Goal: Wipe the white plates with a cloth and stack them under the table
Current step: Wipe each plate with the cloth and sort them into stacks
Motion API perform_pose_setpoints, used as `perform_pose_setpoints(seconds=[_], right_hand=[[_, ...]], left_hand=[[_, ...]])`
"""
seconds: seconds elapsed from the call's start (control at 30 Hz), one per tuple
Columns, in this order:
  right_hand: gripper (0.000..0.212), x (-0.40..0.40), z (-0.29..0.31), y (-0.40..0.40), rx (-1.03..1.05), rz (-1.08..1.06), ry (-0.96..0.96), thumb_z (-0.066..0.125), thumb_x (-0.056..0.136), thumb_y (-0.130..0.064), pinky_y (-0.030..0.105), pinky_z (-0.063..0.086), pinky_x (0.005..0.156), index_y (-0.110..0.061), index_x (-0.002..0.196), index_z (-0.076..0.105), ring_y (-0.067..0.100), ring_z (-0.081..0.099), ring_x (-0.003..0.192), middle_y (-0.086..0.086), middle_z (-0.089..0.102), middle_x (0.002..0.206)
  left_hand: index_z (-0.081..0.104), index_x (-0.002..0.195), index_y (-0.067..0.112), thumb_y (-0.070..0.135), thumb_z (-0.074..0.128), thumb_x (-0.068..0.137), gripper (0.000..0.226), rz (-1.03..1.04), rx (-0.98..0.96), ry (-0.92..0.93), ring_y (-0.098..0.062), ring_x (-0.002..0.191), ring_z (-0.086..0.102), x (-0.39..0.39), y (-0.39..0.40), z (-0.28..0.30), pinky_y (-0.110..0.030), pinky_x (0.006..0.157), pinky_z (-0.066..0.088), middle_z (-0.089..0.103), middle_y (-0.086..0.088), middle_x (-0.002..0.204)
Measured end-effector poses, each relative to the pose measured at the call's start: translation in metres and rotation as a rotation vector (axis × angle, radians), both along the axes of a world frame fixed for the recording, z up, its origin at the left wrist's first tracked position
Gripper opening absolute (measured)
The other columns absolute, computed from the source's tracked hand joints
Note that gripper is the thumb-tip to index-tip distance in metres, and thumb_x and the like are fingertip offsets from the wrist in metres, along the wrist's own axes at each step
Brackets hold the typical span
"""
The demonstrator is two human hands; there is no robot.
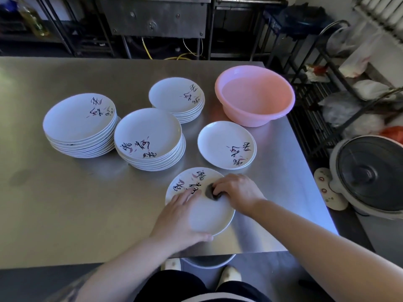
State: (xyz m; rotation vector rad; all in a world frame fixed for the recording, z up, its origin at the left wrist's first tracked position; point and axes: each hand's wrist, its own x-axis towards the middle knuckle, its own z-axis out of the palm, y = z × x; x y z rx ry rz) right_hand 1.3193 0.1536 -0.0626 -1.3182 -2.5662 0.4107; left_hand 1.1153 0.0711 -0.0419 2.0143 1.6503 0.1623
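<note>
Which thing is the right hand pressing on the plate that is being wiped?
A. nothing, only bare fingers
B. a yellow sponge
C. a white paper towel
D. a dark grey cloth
D: the right hand has its fingers curled round a small dark grey cloth, pressing it on the plate, while the left hand holds the plate's near rim.

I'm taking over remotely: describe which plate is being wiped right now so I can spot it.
On the steel table, look at the near edge, in front of the pink basin. The plate lies alone there, held by the left hand, while the right hand presses a dark cloth on it; the others lie untouched.
</note>
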Motion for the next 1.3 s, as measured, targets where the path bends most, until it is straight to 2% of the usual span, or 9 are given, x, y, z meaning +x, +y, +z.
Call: perform_pose_setpoints(seconds=[0.17,0.27,0.37,0.5,0.6,0.77,0.9,1.07,1.3], right_hand=[[0.043,0.000,-0.003,0.011,-0.018,-0.004,-0.004,0.066,0.057,0.008,0.025,0.048,0.066,-0.028,0.079,0.073,0.021,0.064,0.082,-0.017,0.071,0.098],[0.042,0.006,-0.006,-0.014,0.055,-0.081,0.016,0.076,0.050,0.003,0.026,0.050,0.056,-0.028,0.078,0.074,0.022,0.062,0.070,-0.014,0.071,0.086],[0.041,0.003,-0.010,-0.048,0.038,-0.091,0.069,0.083,0.047,-0.006,0.021,0.050,0.057,-0.033,0.076,0.073,0.017,0.063,0.067,-0.017,0.069,0.084],[0.034,0.005,-0.012,-0.039,0.001,-0.040,0.097,0.074,0.054,-0.009,0.020,0.050,0.064,-0.034,0.078,0.072,0.013,0.065,0.078,-0.021,0.070,0.094],[0.033,0.012,-0.009,-0.013,-0.040,-0.003,0.103,0.070,0.062,-0.004,0.023,0.050,0.071,-0.031,0.080,0.073,0.015,0.066,0.088,-0.016,0.071,0.101],[0.028,0.015,-0.010,-0.017,0.036,0.004,0.102,0.070,0.067,-0.003,0.025,0.049,0.069,-0.027,0.083,0.073,0.018,0.066,0.085,-0.013,0.071,0.101],[0.031,0.003,-0.018,-0.063,0.155,-0.119,0.126,0.066,0.059,-0.008,0.026,0.048,0.063,-0.024,0.083,0.074,0.020,0.065,0.077,-0.009,0.071,0.097],[0.033,-0.015,-0.022,-0.096,0.090,0.012,0.112,0.069,0.065,-0.037,0.028,0.051,0.074,-0.028,0.097,0.070,0.014,0.060,0.092,-0.013,0.065,0.110],[0.012,-0.009,-0.026,-0.088,0.219,0.098,0.114,0.073,0.080,-0.026,0.028,0.049,0.065,-0.025,0.092,0.069,0.015,0.061,0.083,-0.012,0.066,0.101]], left_hand=[[0.007,0.156,0.031,0.071,0.074,0.059,0.125,-0.167,-0.031,0.128,-0.002,0.148,-0.008,-0.031,0.023,-0.001,-0.020,0.115,0.003,-0.007,0.015,0.163],[0.005,0.156,0.031,0.074,0.069,0.063,0.121,-0.125,0.003,0.106,-0.002,0.148,-0.011,-0.026,0.015,-0.006,-0.019,0.115,0.001,-0.010,0.015,0.162],[0.004,0.157,0.027,0.076,0.065,0.066,0.120,-0.003,0.051,0.085,-0.004,0.148,-0.014,-0.009,0.000,-0.012,-0.020,0.116,-0.005,-0.011,0.011,0.163],[0.010,0.155,0.026,0.075,0.066,0.062,0.119,0.095,0.059,0.057,-0.010,0.149,-0.002,0.006,-0.018,-0.010,-0.024,0.119,0.005,-0.001,0.009,0.163],[0.022,0.153,0.030,0.070,0.075,0.057,0.117,0.034,0.038,0.004,-0.005,0.147,0.011,-0.010,-0.003,-0.005,-0.017,0.116,0.009,0.009,0.016,0.161],[0.022,0.154,0.034,0.070,0.072,0.062,0.111,-0.138,0.050,0.069,0.015,0.139,-0.012,-0.038,0.016,-0.011,-0.010,0.112,-0.001,-0.003,0.026,0.157],[0.025,0.154,0.029,0.064,0.075,0.065,0.108,-0.110,0.073,0.024,0.012,0.142,-0.010,-0.035,0.010,-0.021,-0.012,0.116,-0.005,0.000,0.023,0.157],[0.027,0.153,0.026,0.066,0.077,0.062,0.112,-0.113,0.076,0.030,0.009,0.144,-0.005,-0.034,0.012,-0.025,-0.010,0.114,-0.006,0.006,0.017,0.160],[0.027,0.152,0.028,0.066,0.077,0.061,0.111,-0.096,0.103,-0.045,0.010,0.143,-0.005,-0.034,0.009,-0.026,-0.004,0.108,-0.011,0.004,0.022,0.156]])
